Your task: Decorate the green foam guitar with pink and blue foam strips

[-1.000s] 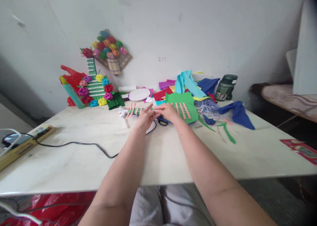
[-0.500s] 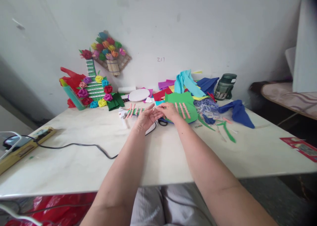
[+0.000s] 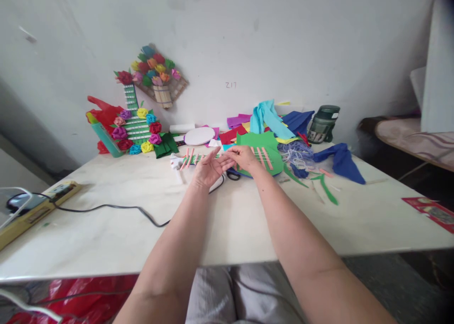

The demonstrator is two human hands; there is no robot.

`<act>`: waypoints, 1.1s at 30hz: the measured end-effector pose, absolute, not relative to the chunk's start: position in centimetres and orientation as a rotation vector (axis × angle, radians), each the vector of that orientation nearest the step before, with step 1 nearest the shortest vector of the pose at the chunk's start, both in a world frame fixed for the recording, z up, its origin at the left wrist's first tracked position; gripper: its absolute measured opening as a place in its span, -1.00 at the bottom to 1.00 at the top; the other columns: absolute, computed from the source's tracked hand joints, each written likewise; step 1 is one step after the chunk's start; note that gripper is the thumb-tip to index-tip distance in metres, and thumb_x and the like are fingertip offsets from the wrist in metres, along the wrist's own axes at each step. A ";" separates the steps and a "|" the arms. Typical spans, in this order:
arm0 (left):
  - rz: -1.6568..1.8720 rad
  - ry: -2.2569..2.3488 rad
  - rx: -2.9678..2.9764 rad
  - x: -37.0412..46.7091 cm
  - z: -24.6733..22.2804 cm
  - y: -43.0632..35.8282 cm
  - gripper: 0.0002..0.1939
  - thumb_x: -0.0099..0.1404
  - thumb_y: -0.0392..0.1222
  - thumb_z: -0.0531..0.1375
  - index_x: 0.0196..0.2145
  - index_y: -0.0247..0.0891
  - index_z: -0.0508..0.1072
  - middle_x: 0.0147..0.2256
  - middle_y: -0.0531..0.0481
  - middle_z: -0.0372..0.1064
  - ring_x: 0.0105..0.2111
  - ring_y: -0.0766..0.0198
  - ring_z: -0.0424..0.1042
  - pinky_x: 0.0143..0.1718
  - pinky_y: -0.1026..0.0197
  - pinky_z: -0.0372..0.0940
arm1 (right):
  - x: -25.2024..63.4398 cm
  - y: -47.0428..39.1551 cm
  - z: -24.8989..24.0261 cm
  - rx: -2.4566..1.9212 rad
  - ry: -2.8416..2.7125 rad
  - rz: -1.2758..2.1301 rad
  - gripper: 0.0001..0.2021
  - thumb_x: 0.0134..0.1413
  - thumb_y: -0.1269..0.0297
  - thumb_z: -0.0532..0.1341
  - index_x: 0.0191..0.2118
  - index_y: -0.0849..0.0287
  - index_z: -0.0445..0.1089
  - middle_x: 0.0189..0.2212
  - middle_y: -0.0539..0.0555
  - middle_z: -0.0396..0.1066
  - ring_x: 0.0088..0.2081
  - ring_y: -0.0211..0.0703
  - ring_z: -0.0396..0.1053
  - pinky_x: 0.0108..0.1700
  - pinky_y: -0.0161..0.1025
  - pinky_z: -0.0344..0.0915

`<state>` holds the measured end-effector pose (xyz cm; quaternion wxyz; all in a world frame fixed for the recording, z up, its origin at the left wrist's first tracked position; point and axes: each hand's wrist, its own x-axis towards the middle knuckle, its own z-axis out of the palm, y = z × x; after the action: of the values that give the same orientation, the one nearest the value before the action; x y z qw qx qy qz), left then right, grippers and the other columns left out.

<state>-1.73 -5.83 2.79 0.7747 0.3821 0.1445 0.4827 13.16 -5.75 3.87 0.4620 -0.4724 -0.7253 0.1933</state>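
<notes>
A green guitar-shaped piece [image 3: 264, 144] with pink strips and white strings lies across the table, its neck pointing left. Over the neck, my left hand [image 3: 212, 167] is palm up with the fingers spread, and nothing shows gripped in it. My right hand [image 3: 243, 158] touches the left fingertips; its fingers are pinched together, and what they hold is too small to make out. A white glue gun [image 3: 175, 162] lies by the neck's left end. Black scissor handles [image 3: 233, 175] show just below my right hand.
Behind are coloured papers [image 3: 267, 118], a white oval [image 3: 199, 136] and a dark green bottle [image 3: 322, 124]. Blue-white yarn [image 3: 296, 154] and scraps lie right. At the left stand a flowered guitar craft [image 3: 137, 127] and a power strip [image 3: 53, 201] with a black cable.
My left hand has tilted slightly, its fingers a little lower against the right fingertips. Otherwise the scene looks the same.
</notes>
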 end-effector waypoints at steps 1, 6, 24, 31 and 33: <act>1.027 0.291 0.837 -1.7 2.9 -5.9 -0.63 0.25 -0.09 0.04 -0.02 -0.26 0.33 -0.16 -0.26 0.43 -0.09 0.05 0.41 -0.06 -0.11 0.25 | 13.2 -5.7 4.0 -1.203 -1.785 0.330 -0.77 0.04 0.16 0.11 -0.50 0.17 0.36 -0.58 -0.03 0.36 -0.55 -0.30 0.27 -0.49 -0.36 0.15; 0.818 0.318 1.024 -1.5 3.0 -6.5 -0.74 0.22 -0.12 0.11 -0.19 -0.32 0.40 -0.25 -0.26 0.47 -0.17 0.04 0.46 -0.15 -0.02 0.32 | 15.2 -5.6 5.0 -1.570 -1.228 -0.118 -0.63 0.20 0.18 -0.10 -0.43 0.20 0.36 -0.51 0.13 0.40 -0.41 -0.16 0.32 -0.31 -0.26 0.16; 0.710 1.231 0.970 -5.2 2.1 -4.2 -0.62 0.17 0.04 0.15 -0.63 -0.29 0.38 -0.76 -0.11 0.25 -0.73 0.26 0.27 -0.72 0.28 0.14 | 17.1 -5.8 3.7 -1.635 -0.928 -0.009 -0.70 -0.10 0.37 0.06 -0.27 0.20 0.49 -0.34 0.14 0.51 -0.28 -0.07 0.39 -0.20 -0.20 0.24; 0.842 0.911 0.775 -3.8 1.5 -4.1 -0.74 0.24 -0.10 0.06 -0.30 -0.37 0.40 -0.48 -0.27 0.41 -0.30 -0.05 0.45 -0.23 -0.04 0.30 | 17.4 -4.1 2.3 -1.436 -0.994 0.164 -0.72 -0.08 0.37 0.08 -0.27 0.21 0.50 -0.38 0.14 0.52 -0.29 -0.07 0.45 -0.23 -0.18 0.33; 0.885 0.889 0.721 -3.3 1.5 -4.2 -0.79 0.18 -0.30 0.05 -0.22 -0.37 0.36 -0.42 -0.27 0.42 -0.21 -0.06 0.43 -0.12 -0.07 0.27 | 16.9 -3.8 2.2 -1.397 -1.014 0.234 -0.74 -0.06 0.36 0.09 -0.28 0.21 0.50 -0.41 0.13 0.52 -0.33 -0.09 0.46 -0.26 -0.19 0.35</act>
<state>-3.30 -4.18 1.52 0.7495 0.3300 0.4066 0.4050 16.91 -3.83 2.17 0.6441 -0.6134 -0.4454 0.1027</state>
